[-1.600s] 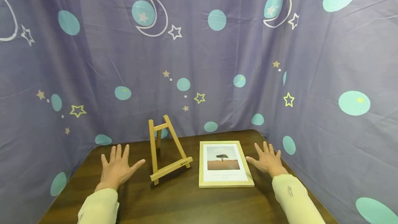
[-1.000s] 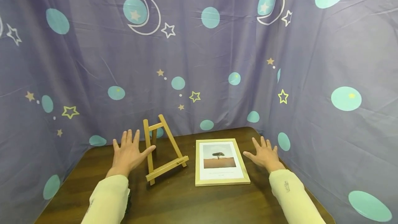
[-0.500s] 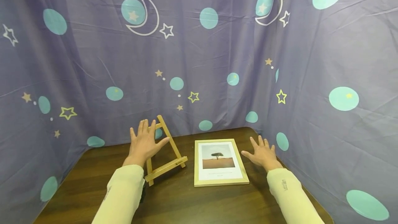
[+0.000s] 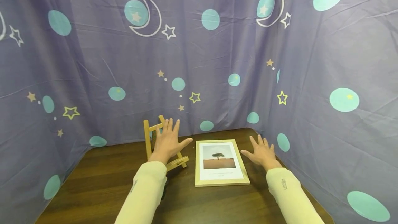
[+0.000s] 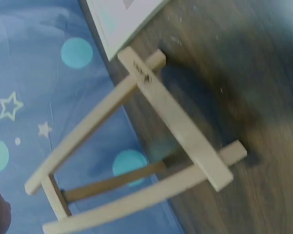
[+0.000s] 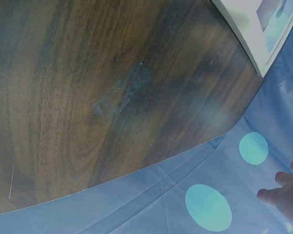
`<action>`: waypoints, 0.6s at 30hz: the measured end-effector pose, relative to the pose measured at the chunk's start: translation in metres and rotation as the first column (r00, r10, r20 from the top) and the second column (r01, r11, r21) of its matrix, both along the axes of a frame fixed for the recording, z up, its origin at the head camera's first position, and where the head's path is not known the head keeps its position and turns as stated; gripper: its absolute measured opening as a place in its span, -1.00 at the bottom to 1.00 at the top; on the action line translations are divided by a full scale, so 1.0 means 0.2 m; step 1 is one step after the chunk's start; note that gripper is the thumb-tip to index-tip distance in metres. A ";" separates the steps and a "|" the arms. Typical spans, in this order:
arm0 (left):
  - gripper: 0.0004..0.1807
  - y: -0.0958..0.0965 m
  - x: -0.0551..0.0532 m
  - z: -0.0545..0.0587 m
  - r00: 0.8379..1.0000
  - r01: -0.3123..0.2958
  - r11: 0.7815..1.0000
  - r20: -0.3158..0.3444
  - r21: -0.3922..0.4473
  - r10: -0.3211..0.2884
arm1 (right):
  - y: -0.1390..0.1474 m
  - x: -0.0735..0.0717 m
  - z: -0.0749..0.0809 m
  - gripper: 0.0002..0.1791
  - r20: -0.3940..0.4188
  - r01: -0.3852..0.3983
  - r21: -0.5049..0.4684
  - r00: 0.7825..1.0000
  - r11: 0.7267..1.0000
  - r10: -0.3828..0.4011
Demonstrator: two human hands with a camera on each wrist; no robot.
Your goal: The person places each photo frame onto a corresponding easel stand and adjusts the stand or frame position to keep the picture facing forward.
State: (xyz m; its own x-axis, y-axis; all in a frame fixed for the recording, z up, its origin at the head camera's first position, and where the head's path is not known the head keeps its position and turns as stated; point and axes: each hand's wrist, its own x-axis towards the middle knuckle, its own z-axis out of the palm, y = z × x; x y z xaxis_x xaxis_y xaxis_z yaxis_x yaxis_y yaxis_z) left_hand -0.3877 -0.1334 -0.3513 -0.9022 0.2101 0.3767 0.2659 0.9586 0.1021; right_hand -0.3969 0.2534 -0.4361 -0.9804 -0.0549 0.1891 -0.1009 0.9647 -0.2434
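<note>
A small wooden tabletop easel (image 4: pixel 147 141) stands on the left half of the table. My left hand (image 4: pixel 168 143), fingers spread and holding nothing, overlaps the easel's middle and right leg in the head view. The left wrist view shows the whole easel (image 5: pixel 178 124) with its ledge and rear leg. Right of it lies a light wood picture frame (image 4: pixel 222 183), face up, with a print of a tree on reddish ground. My right hand (image 4: pixel 262 154) hovers just beyond the frame's right edge, its fingers spread and nothing in it. Part of that hand (image 6: pixel 285 192) shows in the right wrist view.
Both things rest on a dark brown wooden table (image 4: pixel 205 203) with rounded far corners. A purple-grey curtain (image 4: pixel 199 54) with moons, stars and teal dots encloses the back and sides, close against the table's edges.
My left hand has moved rightward, from left of the easel to in front of it. The right hand keeps its place beside the picture frame. The head view has shifted slightly.
</note>
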 end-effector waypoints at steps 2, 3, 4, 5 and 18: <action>0.12 0.04 -0.01 -0.02 1.000 0.004 1.000 0.003 -0.003 -0.004 | 0.00 0.00 0.00 0.01 -0.001 0.000 -0.005 1.000 1.000 0.000; 0.12 0.06 -0.01 -0.03 1.000 0.004 1.000 0.004 -0.005 -0.004 | 0.00 0.00 0.00 0.00 -0.001 0.001 -0.004 1.000 1.000 -0.001; 0.12 0.08 -0.01 -0.04 1.000 0.010 1.000 0.002 -0.007 -0.010 | -0.01 0.00 0.01 0.00 -0.001 0.002 -0.005 1.000 1.000 -0.002; 0.11 0.10 -0.01 -0.06 1.000 0.017 1.000 0.000 -0.006 -0.017 | -0.01 0.00 0.01 0.00 0.000 0.004 -0.005 1.000 1.000 -0.004; 0.09 0.26 0.03 -0.24 0.998 0.056 0.994 0.015 0.095 -0.057 | -0.02 0.03 -0.01 -0.03 -0.001 0.000 -0.030 1.000 1.000 0.000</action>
State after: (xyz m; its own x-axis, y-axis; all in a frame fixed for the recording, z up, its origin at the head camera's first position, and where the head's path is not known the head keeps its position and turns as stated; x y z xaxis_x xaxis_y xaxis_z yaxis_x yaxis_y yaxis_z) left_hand -0.3820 -0.0816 -0.3998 -0.8965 0.2251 0.3816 0.3167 0.9280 0.1965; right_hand -0.3903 0.2500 -0.4383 -0.9803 -0.0489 0.1911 -0.1008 0.9570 -0.2720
